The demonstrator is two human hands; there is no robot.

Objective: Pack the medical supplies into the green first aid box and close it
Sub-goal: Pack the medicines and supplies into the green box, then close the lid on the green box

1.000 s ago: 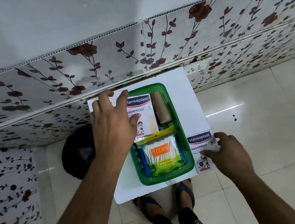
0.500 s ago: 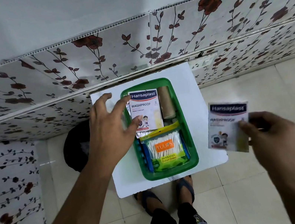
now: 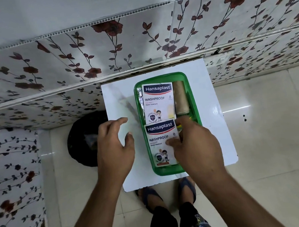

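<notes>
The green first aid box [image 3: 190,94] lies open on a small white table [image 3: 218,125]. In its far half lie a Hansaplast plaster pack [image 3: 157,102] and a brown bandage roll [image 3: 180,98] beside it. My right hand [image 3: 195,143] holds a second Hansaplast pack [image 3: 159,143] over the box's near half, thumb on its face; it hides the cotton swab packet beneath. My left hand [image 3: 115,150] hovers open over the table just left of the box, holding nothing.
A black round object [image 3: 84,142] sits on the floor left of the table. A wall with flower-patterned panels [image 3: 133,42] runs behind the table. My feet in sandals [image 3: 150,196] stand under the table's near edge on a glossy tiled floor.
My right hand picked the second plaster pack up off the table's right side and brought it left over the box's near half. My left hand drew back from the box's far left corner.
</notes>
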